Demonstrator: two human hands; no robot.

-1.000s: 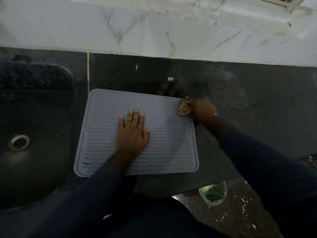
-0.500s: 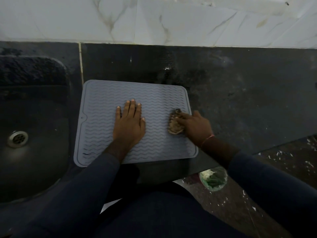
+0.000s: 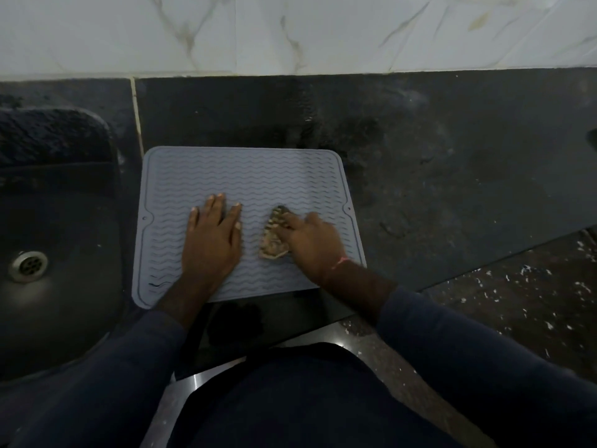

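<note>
A grey silicone mat [image 3: 200, 176] with wavy ridges lies flat on the dark stone counter [image 3: 436, 176], just right of the sink. My left hand [image 3: 211, 242] presses flat on the mat's middle, fingers straight and spread a little. My right hand [image 3: 311, 244] grips a worn tan scrubbing sponge [image 3: 273, 236] and holds it against the mat's right half, close beside my left hand. Part of the sponge is hidden under my fingers.
A dark sink [image 3: 58, 253] with a metal drain [image 3: 28, 265] sits at the left. White marble-look tiles [image 3: 290, 30] form the wall behind the counter. The counter's front edge runs diagonally at the right, with speckled floor [image 3: 533, 286] below.
My right hand has carried the sponge from the mat's far right corner down and leftward onto the mat's right half. My left hand has stayed pressed on the mat.
</note>
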